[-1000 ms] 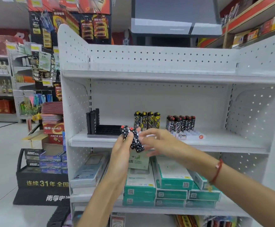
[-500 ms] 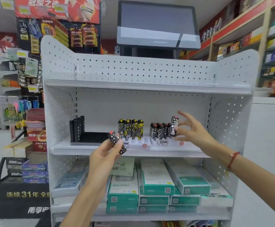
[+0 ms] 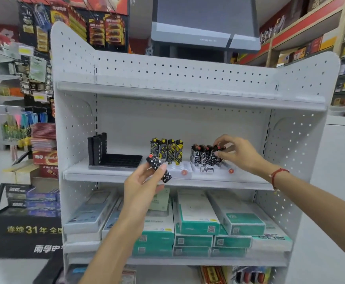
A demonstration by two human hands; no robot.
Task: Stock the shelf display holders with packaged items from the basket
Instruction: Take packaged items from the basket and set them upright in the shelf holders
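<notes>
Lighters (image 3: 158,168) clutched in left hand (image 3: 140,186); right hand (image 3: 236,153) pinches half-hidden lighter (image 3: 218,149).

The right hand (image 3: 237,153) covers the far end of the row of black-and-white patterned lighters (image 3: 205,156), so its grip on the red-topped one cannot be judged. The left hand (image 3: 141,184) hides much of the small black-and-white chequered lighters (image 3: 159,168) it holds; their count is unclear. Print on the white plastic display holder (image 3: 208,170) is too small to read. The bottom tier of the white perforated metal shelf unit (image 3: 302,140) is cut off by the lower edge, its goods blurred
</notes>
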